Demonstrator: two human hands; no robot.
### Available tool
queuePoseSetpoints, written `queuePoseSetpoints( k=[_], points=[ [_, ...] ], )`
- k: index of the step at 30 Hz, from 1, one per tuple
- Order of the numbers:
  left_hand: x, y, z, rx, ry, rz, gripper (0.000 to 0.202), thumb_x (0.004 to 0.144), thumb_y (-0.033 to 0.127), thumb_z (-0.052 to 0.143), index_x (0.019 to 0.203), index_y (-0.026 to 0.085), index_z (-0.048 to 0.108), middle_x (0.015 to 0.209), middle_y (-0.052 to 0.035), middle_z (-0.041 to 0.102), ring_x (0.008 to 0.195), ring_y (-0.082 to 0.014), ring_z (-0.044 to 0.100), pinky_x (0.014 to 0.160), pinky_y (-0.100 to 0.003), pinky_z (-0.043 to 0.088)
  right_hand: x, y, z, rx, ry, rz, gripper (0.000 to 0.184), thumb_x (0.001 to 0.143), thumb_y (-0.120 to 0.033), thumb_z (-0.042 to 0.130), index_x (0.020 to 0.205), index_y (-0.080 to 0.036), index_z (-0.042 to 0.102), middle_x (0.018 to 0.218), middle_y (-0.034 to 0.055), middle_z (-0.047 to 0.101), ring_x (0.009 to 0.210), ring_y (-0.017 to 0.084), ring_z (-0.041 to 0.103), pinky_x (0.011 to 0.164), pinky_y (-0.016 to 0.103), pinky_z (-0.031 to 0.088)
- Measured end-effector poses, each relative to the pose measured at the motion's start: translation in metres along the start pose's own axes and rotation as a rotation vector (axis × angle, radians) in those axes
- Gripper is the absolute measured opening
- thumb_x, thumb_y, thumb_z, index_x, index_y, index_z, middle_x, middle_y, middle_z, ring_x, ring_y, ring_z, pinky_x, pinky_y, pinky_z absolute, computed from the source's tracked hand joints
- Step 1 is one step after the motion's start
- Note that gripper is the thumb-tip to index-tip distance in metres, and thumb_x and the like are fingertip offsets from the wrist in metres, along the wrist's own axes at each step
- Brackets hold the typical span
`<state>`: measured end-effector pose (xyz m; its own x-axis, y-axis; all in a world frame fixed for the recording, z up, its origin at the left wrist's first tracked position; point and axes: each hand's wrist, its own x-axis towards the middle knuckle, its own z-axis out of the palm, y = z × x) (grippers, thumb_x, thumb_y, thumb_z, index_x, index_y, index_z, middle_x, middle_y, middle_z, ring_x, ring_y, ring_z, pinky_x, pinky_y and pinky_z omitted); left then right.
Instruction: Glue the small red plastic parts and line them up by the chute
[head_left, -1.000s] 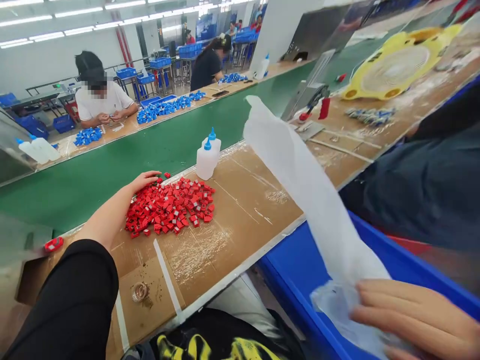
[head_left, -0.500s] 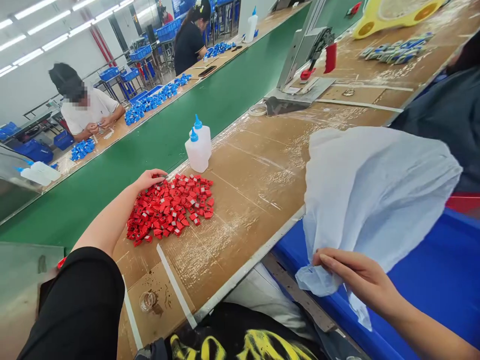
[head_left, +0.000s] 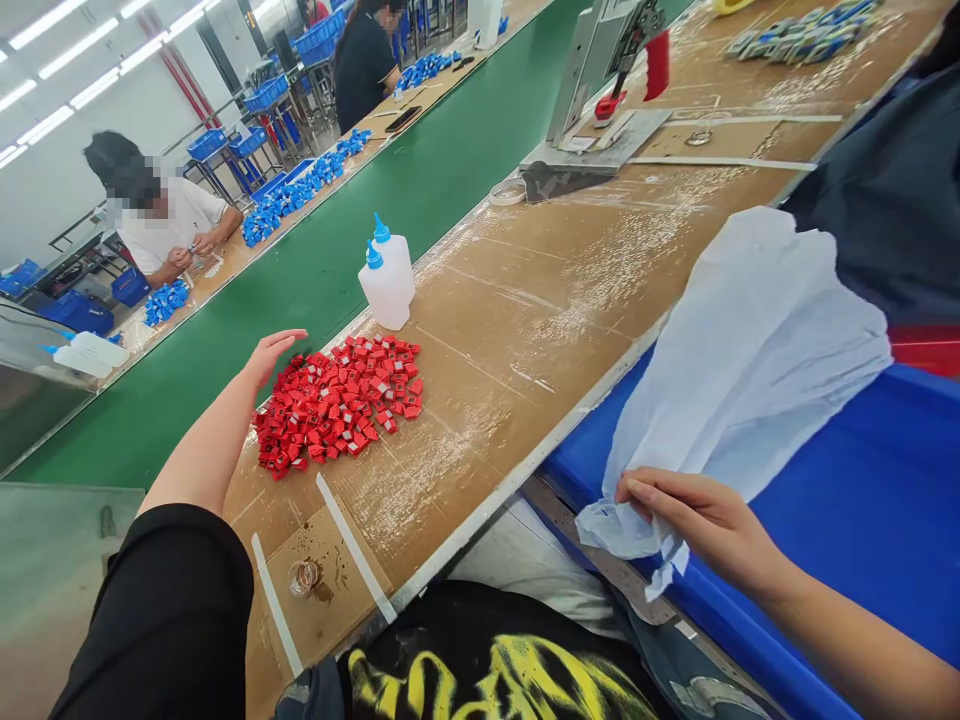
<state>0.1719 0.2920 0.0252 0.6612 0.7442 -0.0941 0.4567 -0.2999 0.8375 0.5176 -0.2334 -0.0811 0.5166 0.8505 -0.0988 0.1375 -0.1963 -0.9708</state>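
A heap of small red plastic parts [head_left: 339,402] lies on the brown bench [head_left: 525,300]. My left hand [head_left: 271,352] is raised just above the heap's far left edge, fingers stretched out, holding nothing. My right hand [head_left: 701,525] pinches the lower end of an empty white plastic bag [head_left: 742,370] that drapes over the rim of a blue bin [head_left: 840,520] at the bench's near right. Two white squeeze bottles with blue tips [head_left: 386,280] stand just beyond the red heap.
A green conveyor belt [head_left: 315,270] runs behind the bench. A small press with a red handle [head_left: 607,90] stands at the far right. Across the belt, other people sit at heaps of blue parts [head_left: 296,195]. A person in dark clothing [head_left: 885,190] is on my right.
My left hand has lifted off the red heap's edge. The white bag has come down from the air and now lies over the blue bin, still pinched by my right hand.
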Motion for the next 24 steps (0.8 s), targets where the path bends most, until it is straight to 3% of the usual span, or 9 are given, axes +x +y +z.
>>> queuePoseSetpoints(
  k=[7,11,15,18,20,22,24],
  points=[
    [-0.019,-0.008,0.013,-0.091,-0.102,-0.1,0.074,0.065,0.068,0.084,0.121,0.02,0.08,0.133,-0.0177,0.072,0.128,-0.0381,0.065,0.114,-0.05,0.047,-0.009,-0.013,0.004,0.007,0.07,0.029,0.057,0.076,-0.082,0.063,0.059,-0.028,0.069,0.06,0.0078,0.056,0.061,0.026,0.054,0.058,0.04,0.044],
    [-0.035,-0.002,0.018,-0.112,-0.095,-0.151,0.081,0.065,0.067,0.084,0.13,0.019,0.075,0.127,-0.0157,0.075,0.115,-0.0373,0.071,0.106,-0.052,0.054,-0.009,0.003,-0.006,-0.004,0.059,0.038,0.059,0.078,-0.083,0.062,0.062,-0.027,0.071,0.06,0.0074,0.056,0.06,0.024,0.052,0.056,0.038,0.042],
    [-0.051,0.009,0.021,-0.101,-0.054,-0.17,0.081,0.064,0.066,0.085,0.13,0.019,0.075,0.133,-0.0136,0.072,0.122,-0.037,0.067,0.109,-0.049,0.053,-0.002,0.022,-0.025,0.02,0.045,0.058,0.058,0.077,-0.08,0.066,0.066,-0.023,0.072,0.06,0.0065,0.057,0.061,0.022,0.053,0.056,0.035,0.041],
    [-0.066,0.02,0.019,-0.061,-0.014,-0.147,0.075,0.07,0.068,0.081,0.132,0.026,0.073,0.142,-0.0052,0.068,0.135,-0.0351,0.059,0.113,-0.047,0.049,0.001,0.021,-0.052,0.162,0.246,0.02,0.049,0.078,-0.066,0.072,0.067,-0.019,0.066,0.059,0.0041,0.056,0.061,0.018,0.053,0.059,0.032,0.04],
    [-0.077,0.024,0.012,0.11,0.059,-0.097,0.064,0.072,0.071,0.076,0.124,0.034,0.076,0.142,0.0048,0.068,0.14,-0.0315,0.054,0.111,-0.043,0.05,0.002,0.016,-0.079,0.266,0.369,0.006,0.04,0.08,-0.057,0.069,0.07,-0.019,0.061,0.056,0.0002,0.049,0.057,0.014,0.049,0.058,0.03,0.037],
    [-0.084,0.02,0.003,0.253,0.075,-0.183,0.055,0.078,0.075,0.066,0.126,0.047,0.071,0.143,0.0172,0.065,0.137,-0.0284,0.057,0.096,-0.041,0.059,-0.003,0.015,-0.112,0.301,0.367,0.046,0.033,0.086,-0.052,0.057,0.075,-0.021,0.054,0.056,-0.0046,0.039,0.053,0.011,0.041,0.057,0.028,0.035],
    [-0.09,0.011,-0.004,0.4,0.023,-0.272,0.055,0.082,0.079,0.057,0.133,0.062,0.058,0.146,0.0262,0.058,0.115,-0.0251,0.071,0.073,-0.039,0.064,-0.014,0.024,-0.142,0.293,0.342,0.116,0.029,0.092,-0.048,0.046,0.079,-0.022,0.049,0.057,-0.0078,0.029,0.051,0.009,0.033,0.056,0.026,0.032]
  ],
)
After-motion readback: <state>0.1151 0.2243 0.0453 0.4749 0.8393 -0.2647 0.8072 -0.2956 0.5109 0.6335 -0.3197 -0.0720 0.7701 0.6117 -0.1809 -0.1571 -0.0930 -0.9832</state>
